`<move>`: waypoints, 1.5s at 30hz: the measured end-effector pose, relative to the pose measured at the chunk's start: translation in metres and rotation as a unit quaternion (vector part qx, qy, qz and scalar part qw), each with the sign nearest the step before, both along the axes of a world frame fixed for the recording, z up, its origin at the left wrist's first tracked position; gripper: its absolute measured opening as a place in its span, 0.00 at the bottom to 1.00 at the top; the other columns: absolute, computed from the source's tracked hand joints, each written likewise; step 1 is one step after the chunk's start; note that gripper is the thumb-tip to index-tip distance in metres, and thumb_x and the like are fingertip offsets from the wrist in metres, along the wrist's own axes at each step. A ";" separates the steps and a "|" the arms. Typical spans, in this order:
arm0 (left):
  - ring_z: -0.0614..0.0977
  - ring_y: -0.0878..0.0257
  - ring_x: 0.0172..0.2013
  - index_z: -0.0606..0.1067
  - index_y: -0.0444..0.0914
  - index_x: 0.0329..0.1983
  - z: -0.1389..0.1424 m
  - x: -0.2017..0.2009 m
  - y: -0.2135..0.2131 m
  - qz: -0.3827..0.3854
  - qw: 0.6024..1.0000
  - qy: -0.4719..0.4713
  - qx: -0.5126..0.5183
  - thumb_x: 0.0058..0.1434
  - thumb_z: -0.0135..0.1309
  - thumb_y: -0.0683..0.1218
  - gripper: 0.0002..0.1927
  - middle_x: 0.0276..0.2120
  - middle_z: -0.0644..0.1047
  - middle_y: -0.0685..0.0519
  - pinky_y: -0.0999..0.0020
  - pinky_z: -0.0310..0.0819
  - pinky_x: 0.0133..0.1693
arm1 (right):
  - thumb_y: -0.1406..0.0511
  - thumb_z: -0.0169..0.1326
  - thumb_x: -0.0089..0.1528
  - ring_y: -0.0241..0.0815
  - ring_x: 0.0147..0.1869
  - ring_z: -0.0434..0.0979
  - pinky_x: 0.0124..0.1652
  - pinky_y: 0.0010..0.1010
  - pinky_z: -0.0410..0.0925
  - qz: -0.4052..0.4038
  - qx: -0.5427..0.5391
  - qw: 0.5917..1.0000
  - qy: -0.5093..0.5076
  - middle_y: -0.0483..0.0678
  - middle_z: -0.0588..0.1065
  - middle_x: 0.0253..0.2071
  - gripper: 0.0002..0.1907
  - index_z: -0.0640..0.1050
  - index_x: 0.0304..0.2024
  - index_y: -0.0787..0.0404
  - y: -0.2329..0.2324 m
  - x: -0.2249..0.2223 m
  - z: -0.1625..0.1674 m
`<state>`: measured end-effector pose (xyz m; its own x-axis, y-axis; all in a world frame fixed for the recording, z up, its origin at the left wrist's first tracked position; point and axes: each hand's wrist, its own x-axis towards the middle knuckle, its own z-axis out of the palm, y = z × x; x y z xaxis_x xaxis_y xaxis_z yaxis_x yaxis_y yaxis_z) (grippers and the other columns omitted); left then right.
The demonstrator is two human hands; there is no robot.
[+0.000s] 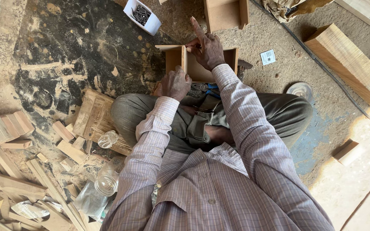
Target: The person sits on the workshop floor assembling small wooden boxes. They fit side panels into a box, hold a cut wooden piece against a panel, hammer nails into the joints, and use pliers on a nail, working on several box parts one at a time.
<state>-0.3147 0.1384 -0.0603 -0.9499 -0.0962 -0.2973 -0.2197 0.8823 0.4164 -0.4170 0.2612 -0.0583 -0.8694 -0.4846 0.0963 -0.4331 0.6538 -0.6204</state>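
Note:
I sit cross-legged on the floor with a small open wooden box (232, 57) in front of my knees. My left hand (174, 83) grips the near left side of the box, fingers curled around its wall. My right hand (206, 47) rests on top of an upright inner board (184, 60), index finger pointing away, thumb and other fingers pinching at the board's top edge. Whether a nail sits between those fingers is hidden. Blue-handled pliers (210, 90) lie by my lap, just below the box.
A white container of dark nails (142, 16) stands ahead to the left. Another wooden box (225, 13) is beyond. A thick timber block (352, 64) lies right, a small block (347, 152) lower right. Wood offcuts (9, 128) and plastic jars (107, 179) crowd the left.

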 end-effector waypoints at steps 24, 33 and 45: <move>0.85 0.44 0.26 0.73 0.29 0.41 0.005 0.000 0.003 0.006 1.000 0.005 -0.016 0.63 0.55 0.48 0.15 0.25 0.80 0.36 0.50 0.81 0.30 | 0.50 0.70 0.57 0.48 0.51 0.79 0.54 0.41 0.70 -0.024 0.124 0.992 0.012 0.36 0.84 0.42 0.61 0.42 0.78 0.39 -0.006 -0.001 -0.006; 0.85 0.43 0.27 0.74 0.29 0.40 0.010 -0.003 0.002 0.000 1.000 0.010 -0.018 0.62 0.55 0.48 0.14 0.26 0.80 0.35 0.50 0.82 0.31 | 0.52 0.70 0.58 0.47 0.51 0.79 0.57 0.42 0.69 -0.012 0.096 0.995 0.027 0.34 0.84 0.41 0.60 0.42 0.78 0.41 -0.005 -0.001 -0.005; 0.86 0.43 0.31 0.74 0.30 0.40 0.012 -0.008 0.001 -0.010 0.999 -0.011 -0.036 0.61 0.57 0.49 0.15 0.28 0.80 0.36 0.49 0.82 0.33 | 0.56 0.71 0.58 0.47 0.52 0.78 0.57 0.42 0.68 -0.009 0.096 0.995 0.014 0.39 0.84 0.41 0.61 0.41 0.79 0.40 -0.006 0.000 -0.003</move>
